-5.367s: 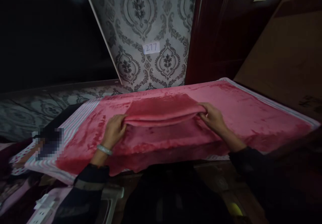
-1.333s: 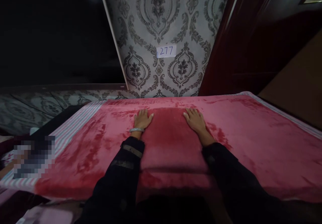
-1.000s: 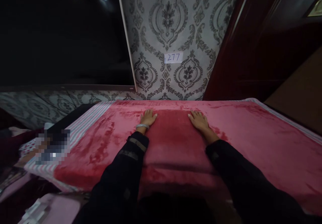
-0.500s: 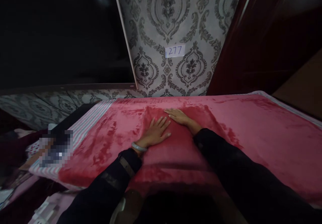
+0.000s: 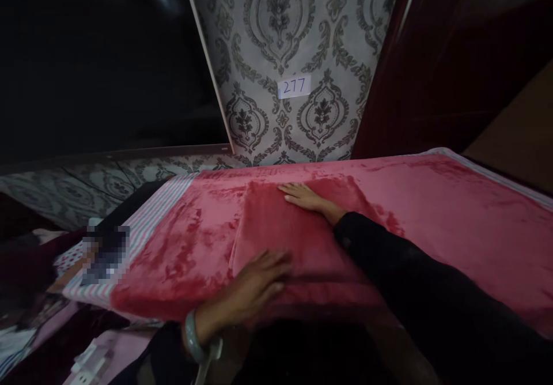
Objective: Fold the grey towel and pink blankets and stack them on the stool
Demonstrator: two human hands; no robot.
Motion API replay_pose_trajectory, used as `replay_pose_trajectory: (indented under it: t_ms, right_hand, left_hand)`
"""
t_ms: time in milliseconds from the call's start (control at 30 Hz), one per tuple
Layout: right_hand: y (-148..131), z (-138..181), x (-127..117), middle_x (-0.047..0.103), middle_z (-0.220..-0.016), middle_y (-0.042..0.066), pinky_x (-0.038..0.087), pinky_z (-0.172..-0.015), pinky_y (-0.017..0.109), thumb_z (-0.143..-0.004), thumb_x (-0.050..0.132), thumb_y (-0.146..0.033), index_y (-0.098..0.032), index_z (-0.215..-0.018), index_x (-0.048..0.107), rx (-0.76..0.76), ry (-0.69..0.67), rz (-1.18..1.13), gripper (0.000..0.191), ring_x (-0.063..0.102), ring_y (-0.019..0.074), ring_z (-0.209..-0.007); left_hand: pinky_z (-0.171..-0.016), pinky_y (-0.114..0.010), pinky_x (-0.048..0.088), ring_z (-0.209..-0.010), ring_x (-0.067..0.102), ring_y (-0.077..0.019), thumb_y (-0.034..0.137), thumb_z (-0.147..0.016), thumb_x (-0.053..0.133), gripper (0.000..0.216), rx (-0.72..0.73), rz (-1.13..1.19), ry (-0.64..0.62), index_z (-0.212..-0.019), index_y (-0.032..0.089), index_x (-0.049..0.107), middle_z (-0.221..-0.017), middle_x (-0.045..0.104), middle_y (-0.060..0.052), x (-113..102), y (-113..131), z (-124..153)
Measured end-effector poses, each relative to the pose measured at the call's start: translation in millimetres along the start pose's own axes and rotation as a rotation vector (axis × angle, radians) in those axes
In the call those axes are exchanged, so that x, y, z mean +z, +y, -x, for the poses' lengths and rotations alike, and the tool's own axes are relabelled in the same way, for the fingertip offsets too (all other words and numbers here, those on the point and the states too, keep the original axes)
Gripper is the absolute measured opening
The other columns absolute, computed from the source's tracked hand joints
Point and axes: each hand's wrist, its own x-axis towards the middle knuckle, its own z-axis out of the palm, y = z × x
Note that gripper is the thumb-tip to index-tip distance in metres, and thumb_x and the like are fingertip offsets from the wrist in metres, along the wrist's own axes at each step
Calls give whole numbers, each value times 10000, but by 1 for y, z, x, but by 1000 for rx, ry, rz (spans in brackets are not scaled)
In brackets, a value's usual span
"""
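A folded red plush cloth (image 5: pixel 298 232) lies on a larger pink-red plush blanket (image 5: pixel 449 223) spread over a table-like surface. My right hand (image 5: pixel 305 196) rests flat on the far part of the folded cloth, its fingers stretched toward the left. Over the near left corner of the cloth is my left hand (image 5: pixel 259 284), slightly blurred, fingers extended and holding nothing; whether it touches the cloth I cannot tell. A pale bangle (image 5: pixel 193 337) circles my left wrist.
Behind the blanket stands a patterned wall with a paper label (image 5: pixel 294 86) reading 277. A large dark screen (image 5: pixel 108 62) hangs at the left; a dark red glossy panel (image 5: pixel 440 79) rises at the right. A white power strip (image 5: pixel 90 365) sits low at the left.
My left hand has moved from the middle of the folded cloth back toward me, to its near left corner. My right hand stays nearly in place on the cloth.
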Motion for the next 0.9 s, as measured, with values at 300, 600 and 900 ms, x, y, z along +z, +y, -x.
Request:
replay_pose_trajectory:
  t_ms: [300,600,900]
  right_hand:
    - [-58,123,40,148,-1685,75,53,-1263,561,-1047,405,-562,-274,-1624,267,-381,-100,-64,659,52,274,-1566]
    - [-20,140,-17,373,-1618,37,84,-1278,496,-1073,363,-491,-273,-1559,431,-291,113,-104,537,194,222,-1550]
    - [48,100,5,260,-1668,59,97,-1267,531,-1065,380,-466,-257,-1599,345,-144,115,37,575,160,250,-1558]
  left_hand:
    - [-1283,-429,194,-1559,225,-189,370,-1028,351,546,-124,-86,147,-1557,248,415,-1667,306,-41,-56,-62,-129]
    - [-1255,-370,266,-1495,381,-199,527,-1045,281,603,26,48,15,-1532,218,456,-1604,432,-34,-81,-52,-212]
    - [-1284,-355,178,-1533,297,-164,428,-1036,200,618,37,138,-133,-1545,166,434,-1643,363,-46,-32,-57,-287]
